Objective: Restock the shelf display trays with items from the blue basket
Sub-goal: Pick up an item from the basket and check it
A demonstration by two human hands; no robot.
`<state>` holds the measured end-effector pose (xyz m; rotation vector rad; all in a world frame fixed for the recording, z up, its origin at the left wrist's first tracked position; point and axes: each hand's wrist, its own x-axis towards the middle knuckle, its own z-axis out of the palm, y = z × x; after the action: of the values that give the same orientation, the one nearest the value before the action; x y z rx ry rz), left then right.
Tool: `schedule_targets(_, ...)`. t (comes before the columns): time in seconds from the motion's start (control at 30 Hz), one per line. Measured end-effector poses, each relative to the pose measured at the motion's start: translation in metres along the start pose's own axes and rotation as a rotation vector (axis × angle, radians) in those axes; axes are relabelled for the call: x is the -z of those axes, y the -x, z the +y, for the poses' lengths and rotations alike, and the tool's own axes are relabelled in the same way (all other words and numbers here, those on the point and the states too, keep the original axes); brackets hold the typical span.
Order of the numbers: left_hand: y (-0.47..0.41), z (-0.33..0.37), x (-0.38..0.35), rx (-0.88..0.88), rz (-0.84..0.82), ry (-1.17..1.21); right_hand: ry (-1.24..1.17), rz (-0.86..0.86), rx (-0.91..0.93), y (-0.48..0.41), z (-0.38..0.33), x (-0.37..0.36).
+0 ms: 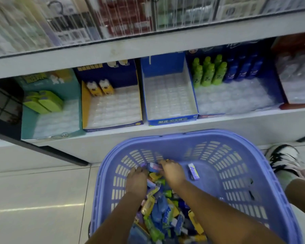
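Note:
The blue basket [183, 136] stands on the floor below the shelf, its near half heaped with small colourful packets [158, 208]. Both of my hands reach into the far end of that heap. My left hand [136, 180] curls its fingers down onto packets by the basket's left wall. My right hand [172, 171], a ring on one finger, curls over pink and blue packets just beside it. On the shelf, the blue display tray [169, 120] is empty. The yellow-and-navy tray [84, 106] holds two yellow packs [100, 88], and the teal tray [28, 124] holds green packs [42, 103].
A lone purple packet [193, 171] lies on the basket's bare floor to the right. A navy tray holds green bottles [208, 71] and blue bottles [243, 69]; a red tray [298, 44] stands further right. An upper shelf edge [148, 50] overhangs. A shoe [287, 159] stands right of the basket.

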<state>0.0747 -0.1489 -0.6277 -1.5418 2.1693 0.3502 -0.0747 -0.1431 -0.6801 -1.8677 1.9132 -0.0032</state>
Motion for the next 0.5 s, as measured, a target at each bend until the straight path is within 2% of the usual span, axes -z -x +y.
schedule_targets(0.13, 0.004, 0.005, 0.000, 0.019, 0.024, -0.014, 0.061, -0.080, -0.032, 0.006, 0.010, 0.005)
schedule_targets(0.2, 0.003, 0.004, -0.001, 0.045, 0.026, 0.053, -0.054, -0.121, -0.076, 0.015, 0.016, 0.010)
schedule_targets(0.3, 0.008, 0.004, 0.008, 0.096, 0.065, 0.320, -0.560, -0.111, -0.226, 0.035, 0.018, 0.021)
schedule_targets(0.4, 0.016, 0.006, 0.031, 0.155, 0.102, 0.718, -1.180, -0.252, -0.353, 0.052, 0.016, 0.058)
schedule_targets(0.43, 0.020, 0.005, 0.042, 0.169, 0.076, 0.823, -1.286, -0.279, -0.361, 0.056, 0.017, 0.074)
schedule_targets(0.5, 0.028, 0.004, 0.065, 0.175, -0.004, 1.002, -1.347, -0.268, -0.310, 0.064, 0.022, 0.111)
